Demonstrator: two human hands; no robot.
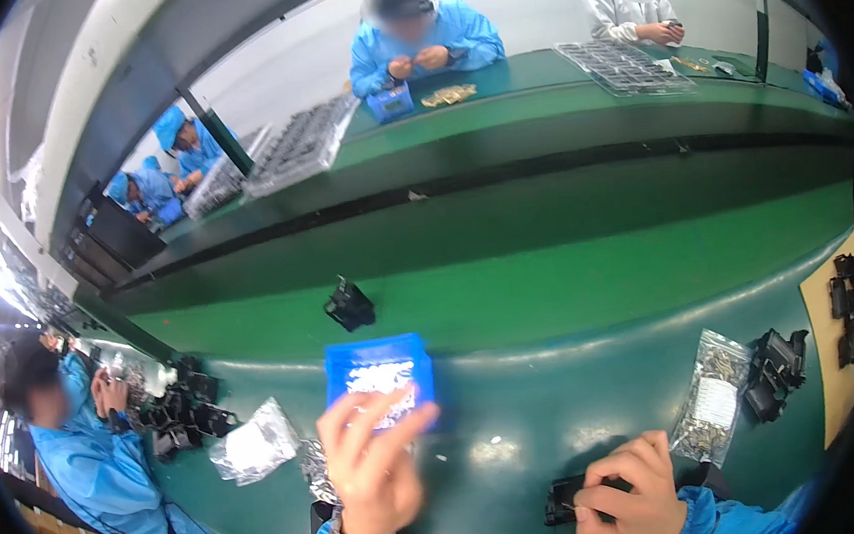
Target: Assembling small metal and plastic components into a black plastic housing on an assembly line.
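Observation:
My left hand [375, 467] reaches over the near edge of a blue bin [373, 350], its fingers stretched out and apart. Small shiny white pieces [380, 376] fill the bin's bottom; none shows between my fingers. To the right, my right hand [630, 492] is closed around a black plastic part [563, 500] on the green table. Its fingers and thumb hide most of that part. Beyond the right hand lies a clear bag of small metal pieces [708, 400] with a white label.
Black plastic parts stand at the right [776, 372] and on a tan board [823, 356]. A single black part [350, 305] sits behind the bin. Left are a clear plastic bag [257, 441], a black pile [186, 411] and a co-worker [91, 464]. Other people work across the green bench.

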